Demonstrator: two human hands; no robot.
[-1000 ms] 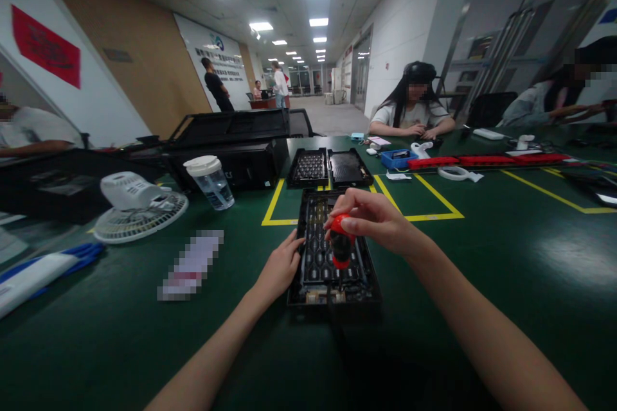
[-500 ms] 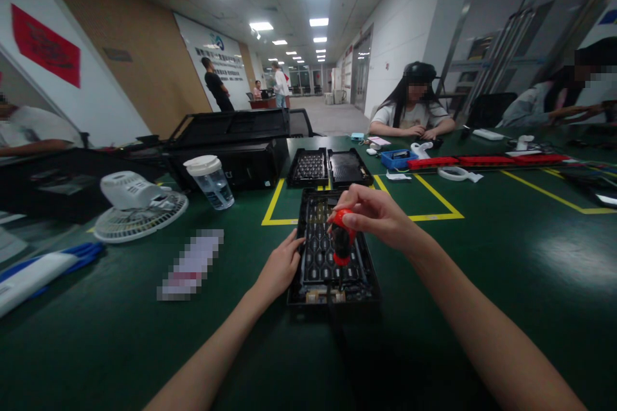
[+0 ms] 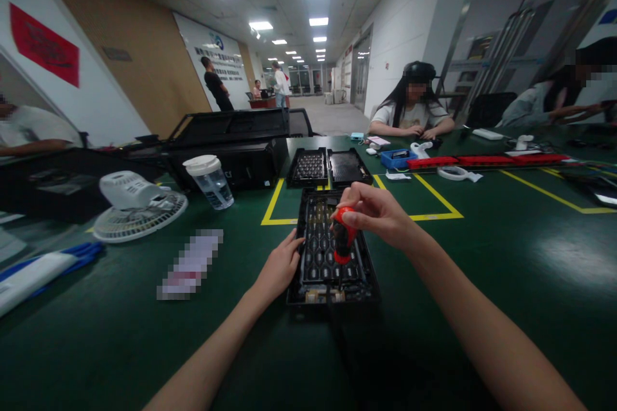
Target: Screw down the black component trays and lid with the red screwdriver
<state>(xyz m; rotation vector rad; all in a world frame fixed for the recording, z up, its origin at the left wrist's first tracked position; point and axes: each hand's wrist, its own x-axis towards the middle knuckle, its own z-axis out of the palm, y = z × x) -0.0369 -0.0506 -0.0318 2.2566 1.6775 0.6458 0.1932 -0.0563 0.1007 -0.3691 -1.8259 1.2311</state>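
A black tray-like case [image 3: 318, 257] with rows of rounded cells lies on the green table in front of me. My right hand [image 3: 378, 213] grips the top of a red and black screwdriver [image 3: 344, 237], held nearly upright over the near right part of the case. Its thin shaft points down at the near end, where the tip is too small to make out. Against the left edge of the case rests my left hand [image 3: 283, 263], its fingers stretched along the rim and holding nothing. A dark cable [image 3: 335, 321] runs from the near end towards me.
Two more black cases [image 3: 308, 167] lie behind. To the left are a lidded cup [image 3: 211, 183], a white fan [image 3: 139, 209] and a pixelated flat item [image 3: 191, 264]. A blue tray [image 3: 398, 158] and tape roll [image 3: 453, 173] lie right; a person [image 3: 414, 106] sits beyond.
The screwdriver has shifted and turned slightly in my right hand, its handle tilting a little differently. My left hand stays where it was.
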